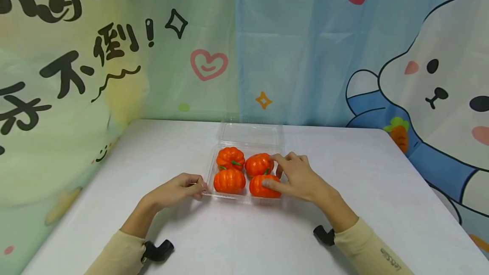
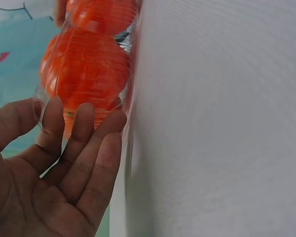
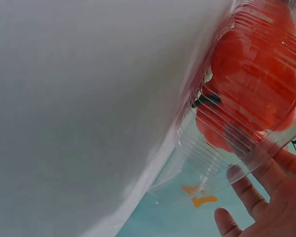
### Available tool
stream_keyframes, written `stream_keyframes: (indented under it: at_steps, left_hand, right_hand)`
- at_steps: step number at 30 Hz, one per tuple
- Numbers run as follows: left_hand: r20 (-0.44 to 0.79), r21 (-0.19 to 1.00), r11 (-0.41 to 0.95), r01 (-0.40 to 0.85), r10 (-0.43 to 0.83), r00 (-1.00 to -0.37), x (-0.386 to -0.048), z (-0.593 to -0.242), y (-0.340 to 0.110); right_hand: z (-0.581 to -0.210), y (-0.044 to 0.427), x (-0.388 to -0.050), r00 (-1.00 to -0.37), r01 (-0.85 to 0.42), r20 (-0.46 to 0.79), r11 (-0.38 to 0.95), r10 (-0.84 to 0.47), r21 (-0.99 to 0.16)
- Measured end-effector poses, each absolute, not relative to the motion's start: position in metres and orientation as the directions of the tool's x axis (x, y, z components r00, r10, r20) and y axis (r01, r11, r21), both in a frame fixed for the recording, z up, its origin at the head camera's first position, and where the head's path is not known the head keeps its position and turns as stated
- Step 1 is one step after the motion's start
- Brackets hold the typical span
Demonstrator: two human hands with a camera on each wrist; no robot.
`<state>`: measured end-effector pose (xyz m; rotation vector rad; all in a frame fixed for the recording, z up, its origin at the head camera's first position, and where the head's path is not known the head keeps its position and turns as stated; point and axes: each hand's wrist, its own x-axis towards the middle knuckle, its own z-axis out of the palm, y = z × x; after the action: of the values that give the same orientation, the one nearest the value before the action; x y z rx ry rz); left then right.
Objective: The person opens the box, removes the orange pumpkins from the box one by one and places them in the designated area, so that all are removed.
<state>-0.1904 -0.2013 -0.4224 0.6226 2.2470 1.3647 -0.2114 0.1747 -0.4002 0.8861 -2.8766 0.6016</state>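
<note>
A clear plastic clamshell container [image 1: 244, 199] holds several small orange pumpkins, among them a front-left pumpkin [image 1: 229, 181] and a back-left pumpkin [image 1: 230, 157]. My left hand [image 1: 187, 186] pinches the container's near left corner between thumb and index finger; its other fingers lie along the outer wall in the left wrist view. My right hand [image 1: 299, 177] reaches over the right rim. Its thumb lies on the front-right pumpkin [image 1: 259, 186], and its curved fingers come down by the back-right pumpkin [image 1: 258, 164]. The right wrist view shows those fingers [image 3: 249, 190] partly through the plastic.
The container's hinged lid [image 1: 250, 135] lies back toward the far table edge. A white cloth covers the table [image 1: 244, 241]. Behind it hangs a printed curtain [image 1: 298, 54] with hearts and a cartoon animal. Black mounts [image 1: 158, 251] sit at both sleeves.
</note>
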Motion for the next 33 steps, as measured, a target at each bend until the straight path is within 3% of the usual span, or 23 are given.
stream_keyframes:
  at_steps: [11,21,33]
  left_hand:
    - [-0.128,0.906,0.398,0.147,0.587,-0.799,-0.1917,-0.4263,-0.2029]
    - [-0.126,0.904,0.399,0.153,0.590,-0.797,-0.1925,-0.4257,-0.2013]
    - [-0.129,0.910,0.388,0.143,0.594,-0.794,-0.1919,-0.4246,-0.2044]
  right_hand:
    - [-0.4010,0.1712,-0.2074,-0.827,-0.560,0.143,0.775,-0.544,-0.292]
    - [-0.3976,0.1716,-0.2052,-0.821,-0.552,0.113,0.725,-0.560,-0.412]
    - [-0.3963,0.1735,-0.2052,-0.808,-0.559,0.122,0.682,-0.577,-0.472]
